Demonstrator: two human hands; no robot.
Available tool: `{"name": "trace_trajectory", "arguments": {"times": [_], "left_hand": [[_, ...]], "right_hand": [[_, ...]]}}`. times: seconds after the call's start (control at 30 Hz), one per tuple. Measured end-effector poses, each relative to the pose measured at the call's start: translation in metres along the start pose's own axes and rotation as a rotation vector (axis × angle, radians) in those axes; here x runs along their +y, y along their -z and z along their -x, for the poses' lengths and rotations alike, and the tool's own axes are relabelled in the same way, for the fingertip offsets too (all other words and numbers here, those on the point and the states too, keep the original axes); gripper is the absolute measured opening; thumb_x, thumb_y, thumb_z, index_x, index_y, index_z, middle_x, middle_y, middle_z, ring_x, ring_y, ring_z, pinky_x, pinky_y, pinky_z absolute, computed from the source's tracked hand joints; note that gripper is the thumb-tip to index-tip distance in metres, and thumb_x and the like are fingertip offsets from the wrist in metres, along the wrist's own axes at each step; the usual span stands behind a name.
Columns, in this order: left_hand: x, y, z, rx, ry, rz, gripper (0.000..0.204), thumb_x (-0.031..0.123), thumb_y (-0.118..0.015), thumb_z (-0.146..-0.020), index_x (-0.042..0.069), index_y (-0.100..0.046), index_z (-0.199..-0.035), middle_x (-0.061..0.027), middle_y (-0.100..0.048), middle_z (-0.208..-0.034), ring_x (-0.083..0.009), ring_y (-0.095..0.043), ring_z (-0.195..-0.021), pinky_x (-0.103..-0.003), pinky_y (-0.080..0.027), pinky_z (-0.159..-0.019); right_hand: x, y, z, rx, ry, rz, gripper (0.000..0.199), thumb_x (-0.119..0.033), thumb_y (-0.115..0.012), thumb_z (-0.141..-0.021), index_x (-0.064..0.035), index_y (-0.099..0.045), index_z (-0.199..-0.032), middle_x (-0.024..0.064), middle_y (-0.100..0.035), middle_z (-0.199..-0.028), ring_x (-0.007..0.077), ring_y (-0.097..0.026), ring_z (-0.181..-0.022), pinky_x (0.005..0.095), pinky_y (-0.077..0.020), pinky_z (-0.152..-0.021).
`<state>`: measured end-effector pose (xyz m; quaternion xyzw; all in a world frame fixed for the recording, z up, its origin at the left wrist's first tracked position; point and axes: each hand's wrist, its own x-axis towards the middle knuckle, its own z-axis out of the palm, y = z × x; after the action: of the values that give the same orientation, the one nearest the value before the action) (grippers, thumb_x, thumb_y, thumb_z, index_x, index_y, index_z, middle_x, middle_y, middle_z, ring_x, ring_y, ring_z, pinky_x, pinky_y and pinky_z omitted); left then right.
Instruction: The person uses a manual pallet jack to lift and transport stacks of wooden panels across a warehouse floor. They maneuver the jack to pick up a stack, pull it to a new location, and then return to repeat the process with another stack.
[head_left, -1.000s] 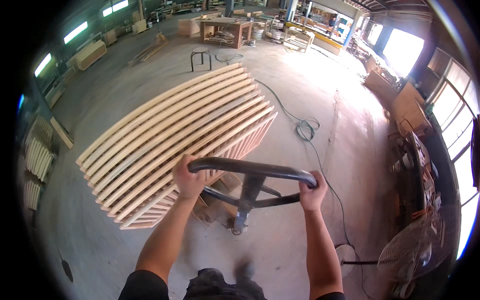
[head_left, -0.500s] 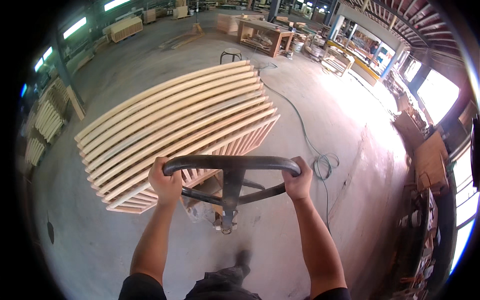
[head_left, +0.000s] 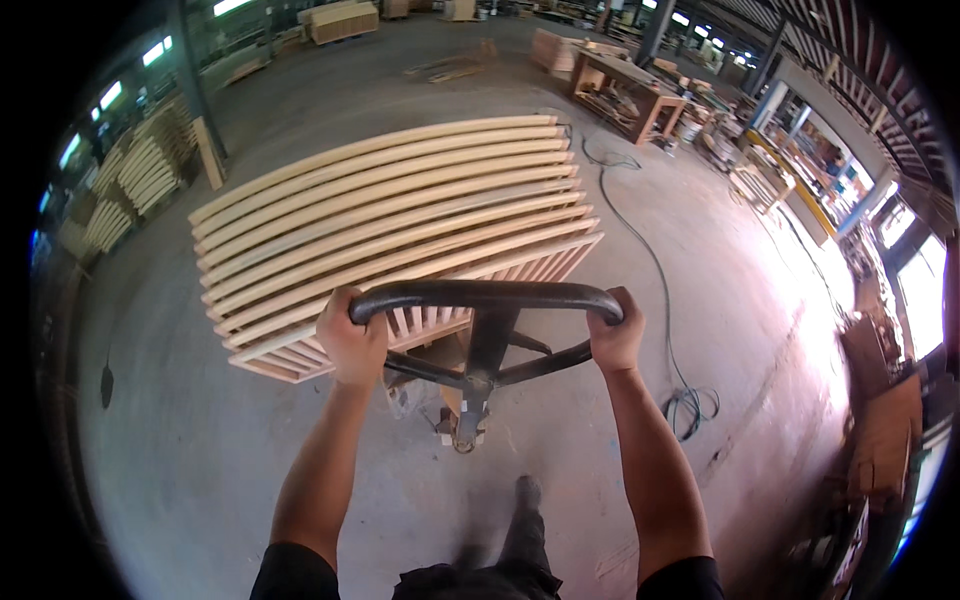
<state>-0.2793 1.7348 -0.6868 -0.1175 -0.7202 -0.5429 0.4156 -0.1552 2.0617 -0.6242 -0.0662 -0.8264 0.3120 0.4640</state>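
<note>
Both my hands grip the black looped handle (head_left: 490, 293) of a pallet jack. My left hand (head_left: 352, 338) is wrapped round the left bend of the loop, my right hand (head_left: 614, 332) round the right bend. From the loop the handle's shaft (head_left: 488, 345) runs down to the jack's base, partly hidden, near the floor. Just beyond the handle lies a large stack of pale, slatted wooden frames (head_left: 400, 205), with long, slightly curved rails side by side. What carries the stack underneath is mostly hidden.
A green hose (head_left: 665, 290) trails along the floor right of the stack, coiled near my right forearm. Farther off stands a wooden workbench (head_left: 630, 85). More slatted stacks (head_left: 150, 180) stand at left beside a post (head_left: 190, 70). Boards (head_left: 885, 435) lean along the right side.
The surroundings have shifted and turned in view; the hose coil is now nearer and the stool behind the stack no longer shows. My hands keep their hold, and my legs have stepped.
</note>
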Motion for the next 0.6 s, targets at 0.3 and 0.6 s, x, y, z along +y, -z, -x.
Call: {"name": "trace_trajectory", "arguments": {"times": [0.3,0.6], "left_hand": [[-0.024,-0.065,-0.022,0.134,0.034,-0.171,0.012,0.008,-0.069,-0.075,0.004,-0.061,-0.083,-0.0157,-0.054,-0.066,-0.0334,-0.052,-0.059,-0.039,-0.045,-0.058],[-0.048,-0.153,-0.003,0.259,0.043,-0.330,0.018,0.016,-0.071,-0.084,0.004,-0.058,-0.081,-0.0161,-0.054,-0.067,-0.0338,-0.053,-0.059,-0.040,-0.045,-0.058]], "right_hand": [[0.056,-0.053,-0.083,-0.128,0.038,-0.165,0.011,-0.011,-0.071,-0.079,-0.0030,-0.065,-0.083,0.0135,-0.062,-0.067,0.0206,-0.060,-0.061,0.0330,-0.0502,-0.062],[0.149,-0.078,-0.125,-0.286,-0.011,-0.271,0.015,-0.013,-0.073,-0.081,-0.0018,-0.067,-0.088,0.0160,-0.064,-0.071,0.0188,-0.062,-0.065,0.0336,-0.0510,-0.065]]}}
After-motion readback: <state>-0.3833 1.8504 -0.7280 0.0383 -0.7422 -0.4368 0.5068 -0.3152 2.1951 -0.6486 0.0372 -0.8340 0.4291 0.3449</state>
